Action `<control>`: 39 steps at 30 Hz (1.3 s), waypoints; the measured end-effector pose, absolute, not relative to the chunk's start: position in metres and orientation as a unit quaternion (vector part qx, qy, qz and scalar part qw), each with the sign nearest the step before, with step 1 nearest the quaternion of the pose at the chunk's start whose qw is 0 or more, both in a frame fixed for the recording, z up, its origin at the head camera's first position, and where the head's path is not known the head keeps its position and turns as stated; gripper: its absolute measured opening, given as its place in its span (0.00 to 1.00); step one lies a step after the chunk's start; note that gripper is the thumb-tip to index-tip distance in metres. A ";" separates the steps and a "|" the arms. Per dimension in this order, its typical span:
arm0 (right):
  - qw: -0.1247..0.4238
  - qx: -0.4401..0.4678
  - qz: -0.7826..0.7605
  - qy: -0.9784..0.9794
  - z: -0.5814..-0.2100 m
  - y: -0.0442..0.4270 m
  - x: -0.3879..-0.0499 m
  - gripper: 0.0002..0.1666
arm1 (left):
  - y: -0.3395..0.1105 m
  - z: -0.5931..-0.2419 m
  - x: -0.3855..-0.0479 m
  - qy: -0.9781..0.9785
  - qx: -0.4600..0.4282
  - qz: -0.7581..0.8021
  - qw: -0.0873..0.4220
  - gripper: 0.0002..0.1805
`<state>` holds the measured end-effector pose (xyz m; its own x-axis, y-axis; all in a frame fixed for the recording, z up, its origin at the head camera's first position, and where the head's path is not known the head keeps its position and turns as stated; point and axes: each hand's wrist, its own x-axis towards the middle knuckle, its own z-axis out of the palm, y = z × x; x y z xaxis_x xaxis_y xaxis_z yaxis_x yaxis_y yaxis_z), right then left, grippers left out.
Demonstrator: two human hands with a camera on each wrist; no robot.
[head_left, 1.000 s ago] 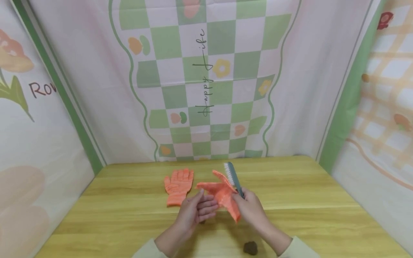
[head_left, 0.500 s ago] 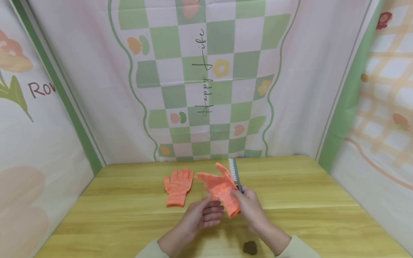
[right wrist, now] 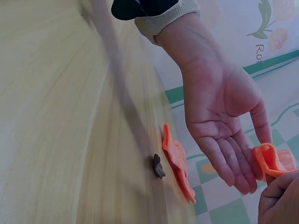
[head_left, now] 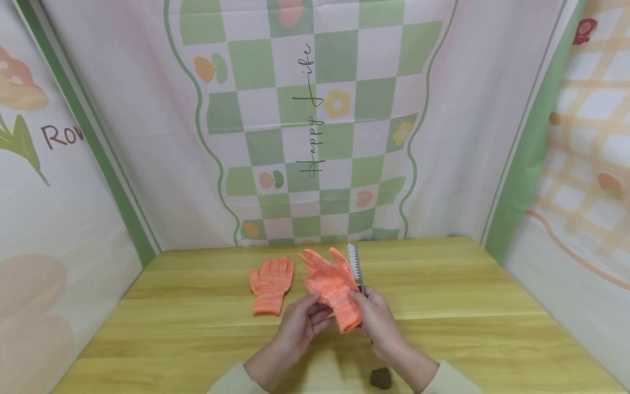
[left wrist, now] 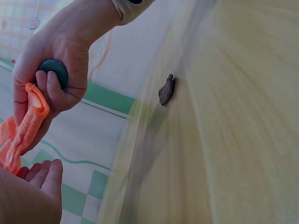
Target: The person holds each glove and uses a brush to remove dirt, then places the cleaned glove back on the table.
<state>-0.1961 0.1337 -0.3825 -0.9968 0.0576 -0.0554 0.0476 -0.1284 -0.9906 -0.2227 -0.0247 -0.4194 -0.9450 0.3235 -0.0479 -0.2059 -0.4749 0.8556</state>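
An orange knit glove (head_left: pixel 331 284) is held up over the table, its fingers pointing away. My right hand (head_left: pixel 380 318) pinches its right side with the thumb and also grips a scrubbing brush (head_left: pixel 355 266), whose white bristles face left toward the glove. In the left wrist view the brush's dark green handle end (left wrist: pixel 54 72) pokes out of that fist. My left hand (head_left: pixel 297 326) holds the glove's left edge between thumb and forefinger; its other fingers lie loosely underneath, as the right wrist view shows. A second orange glove (head_left: pixel 273 285) lies flat on the table, left of the held one.
A dark brown lump (head_left: pixel 380 377) rests near the table's front, below my right wrist. The right wrist view has a dark lump (right wrist: pixel 159 166) beside the lying glove. Printed curtains (head_left: pixel 315 137) enclose the wooden table (head_left: pixel 197 328) at back and sides.
My left hand has moved right and up, from beside the glove to holding its edge. The glove has turned and spread more upright. The brush has tilted upright with my right hand.
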 end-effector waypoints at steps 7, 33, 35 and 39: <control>0.002 -0.039 0.744 -0.667 -0.388 0.132 -0.195 0.16 | -0.025 -0.416 -0.223 0.492 0.046 0.859 0.137 0.11; 0.013 -0.079 0.681 -0.728 -0.392 0.142 -0.195 0.17 | -0.036 -0.409 -0.229 0.483 0.012 0.870 0.099 0.09; 0.025 -0.079 0.668 -0.739 -0.392 0.146 -0.196 0.17 | -0.037 -0.409 -0.229 0.481 0.014 0.871 0.097 0.09; 0.047 -0.071 0.637 -0.766 -0.392 0.155 -0.199 0.16 | -0.040 -0.408 -0.229 0.482 0.022 0.870 0.098 0.09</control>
